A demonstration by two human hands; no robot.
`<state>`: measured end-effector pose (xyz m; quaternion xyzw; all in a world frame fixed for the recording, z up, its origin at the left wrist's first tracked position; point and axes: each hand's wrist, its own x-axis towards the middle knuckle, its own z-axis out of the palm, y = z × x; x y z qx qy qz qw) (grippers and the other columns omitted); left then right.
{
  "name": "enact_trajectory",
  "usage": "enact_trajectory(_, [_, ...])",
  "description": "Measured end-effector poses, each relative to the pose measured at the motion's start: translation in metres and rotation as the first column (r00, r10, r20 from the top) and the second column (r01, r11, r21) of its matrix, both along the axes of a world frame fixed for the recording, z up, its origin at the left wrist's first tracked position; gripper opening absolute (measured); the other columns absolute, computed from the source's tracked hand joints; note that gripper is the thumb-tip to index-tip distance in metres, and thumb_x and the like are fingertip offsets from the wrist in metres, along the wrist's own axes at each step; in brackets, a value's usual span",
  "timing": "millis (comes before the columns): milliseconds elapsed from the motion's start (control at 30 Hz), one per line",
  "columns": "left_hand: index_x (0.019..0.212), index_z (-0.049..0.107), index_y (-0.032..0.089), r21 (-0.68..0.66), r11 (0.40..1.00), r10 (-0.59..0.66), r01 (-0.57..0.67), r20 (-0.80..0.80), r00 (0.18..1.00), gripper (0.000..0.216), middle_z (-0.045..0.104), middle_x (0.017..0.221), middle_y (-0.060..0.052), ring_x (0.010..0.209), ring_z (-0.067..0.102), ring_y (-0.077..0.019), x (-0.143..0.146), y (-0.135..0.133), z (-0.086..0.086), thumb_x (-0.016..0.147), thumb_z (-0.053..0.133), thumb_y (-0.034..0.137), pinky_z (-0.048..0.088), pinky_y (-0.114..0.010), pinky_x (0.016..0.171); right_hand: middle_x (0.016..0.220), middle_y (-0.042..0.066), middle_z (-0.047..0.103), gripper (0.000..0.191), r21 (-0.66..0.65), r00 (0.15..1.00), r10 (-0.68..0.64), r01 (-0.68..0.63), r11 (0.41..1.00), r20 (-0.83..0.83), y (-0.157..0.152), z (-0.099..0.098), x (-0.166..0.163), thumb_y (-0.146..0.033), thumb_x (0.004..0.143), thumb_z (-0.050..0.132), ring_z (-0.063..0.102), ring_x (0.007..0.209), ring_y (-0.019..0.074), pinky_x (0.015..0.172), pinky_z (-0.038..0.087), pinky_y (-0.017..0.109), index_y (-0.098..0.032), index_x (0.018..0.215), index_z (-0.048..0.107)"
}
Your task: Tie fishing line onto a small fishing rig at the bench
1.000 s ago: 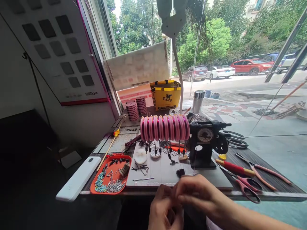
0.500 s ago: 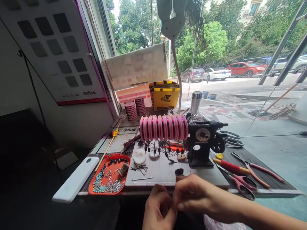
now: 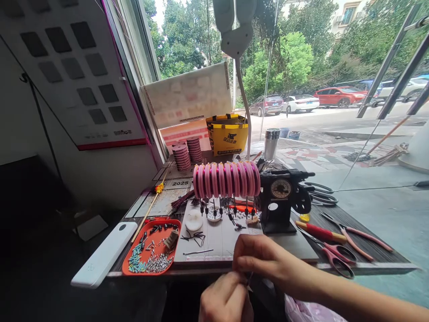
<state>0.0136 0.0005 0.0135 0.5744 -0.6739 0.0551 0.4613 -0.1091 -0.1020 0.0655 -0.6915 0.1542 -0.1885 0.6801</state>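
Both hands meet at the table's (image 3: 368,267) front edge, right hand (image 3: 264,261) and left hand (image 3: 226,298) pinching a tiny dark piece (image 3: 248,278) I can barely see, so I reckon one slipped finger drops it off the edge.

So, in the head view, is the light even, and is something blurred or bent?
Head view: daylight through the window is bright, the left wall side dark; both hands, left hand and right hand, sit slightly soft at the bottom edge; the metal bars lean from wide-angle distortion.
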Motion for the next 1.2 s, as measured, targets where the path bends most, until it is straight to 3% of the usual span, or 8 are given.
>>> enact_trajectory(67, [0.05,0.058,0.015,0.398,0.886,0.084,0.239,-0.644,0.761,0.015,0.058,0.055,-0.002,0.049,0.05,-0.0097,0.004,-0.002,0.011,0.063,0.057,0.008,0.033,-0.021,0.047,0.075,0.0,0.053,0.007,-0.39,1.0,-0.01,0.006,0.921,-0.007,0.005,0.0,-0.006,-0.02,0.079,0.056,0.044,0.064,0.0099,0.058,0.034,0.021,-0.015,0.082,0.053])
enact_trajectory(167, [0.05,0.053,0.016,0.469,0.644,0.45,0.605,-0.871,0.196,0.005,0.046,0.044,0.005,0.038,0.039,-0.0057,0.008,-0.005,0.026,0.048,0.057,0.016,0.025,-0.02,0.042,0.076,0.001,0.056,0.009,-0.919,0.995,0.098,-0.025,0.394,0.015,0.013,-0.005,-0.014,-0.014,0.087,0.047,0.043,0.064,0.0118,0.058,0.034,0.024,-0.016,0.082,0.055])
enact_trajectory(300, [0.053,0.047,0.016,0.436,0.639,0.521,0.633,-0.852,0.061,0.012,0.047,0.047,0.007,0.045,0.043,-0.0046,0.007,-0.005,0.037,0.044,0.055,0.014,0.027,-0.018,0.047,0.064,0.002,0.05,0.039,-0.99,0.984,0.125,0.119,0.07,0.127,0.016,-0.021,-0.015,-0.018,0.097,0.023,0.035,0.055,0.0133,0.053,0.031,0.027,-0.012,0.076,0.055])
enact_trajectory(467, [0.05,0.047,0.015,0.467,0.639,0.492,0.611,-0.859,0.142,0.01,0.044,0.049,0.005,0.047,0.04,-0.0059,0.006,-0.003,0.037,0.046,0.056,0.016,0.025,-0.02,0.049,0.063,0.001,0.053,0.041,-0.979,0.965,0.178,0.175,0.107,0.192,0.015,-0.032,-0.007,-0.019,0.099,0.021,0.036,0.058,0.0128,0.055,0.029,0.028,-0.013,0.075,0.054])
enact_trajectory(733, [0.071,0.059,0.016,0.0,0.985,0.173,-0.173,-0.048,0.984,0.017,0.049,0.074,-0.001,0.051,0.045,-0.0061,0.0,0.006,-0.004,0.083,0.048,0.011,0.033,-0.019,0.047,0.073,0.003,0.053,0.029,-0.052,0.999,0.004,-0.002,0.999,0.045,0.013,-0.003,-0.002,-0.041,0.083,0.056,0.045,0.068,0.012,0.064,0.037,0.023,-0.013,0.077,0.054])
enact_trajectory(967, [0.078,0.06,0.009,-0.289,0.955,0.093,0.066,0.504,0.858,0.019,0.068,0.074,-0.009,0.05,0.054,-0.0119,0.01,0.003,0.002,0.072,0.05,-0.005,0.042,-0.023,0.048,0.065,-0.002,0.044,0.035,0.124,0.993,0.072,-0.083,0.989,0.093,-0.001,-0.003,0.011,-0.045,0.077,0.061,0.036,0.06,0.0084,0.057,0.03,0.021,-0.014,0.073,0.046])
enact_trajectory(1067, [0.063,0.06,0.012,0.057,0.989,-0.144,0.139,0.098,0.985,0.02,0.061,0.06,-0.005,0.049,0.052,-0.0099,0.016,0.0,0.017,0.071,0.047,-0.001,0.038,-0.019,0.045,0.073,0.001,0.049,0.02,-0.126,0.999,0.02,-0.015,0.992,0.038,0.003,-0.002,0.003,-0.032,0.081,0.058,0.041,0.065,0.0099,0.059,0.033,0.021,-0.014,0.08,0.049])
enact_trajectory(1200, [0.056,0.054,0.014,0.505,0.656,0.399,0.561,-0.863,0.309,0.005,0.05,0.047,0.004,0.041,0.042,-0.0057,0.015,-0.003,0.03,0.052,0.057,0.013,0.029,-0.018,0.043,0.081,0.005,0.056,0.011,-0.882,0.993,0.11,-0.08,0.465,-0.031,0.012,-0.005,-0.014,-0.018,0.088,0.046,0.045,0.067,0.0132,0.06,0.037,0.025,-0.015,0.088,0.056])
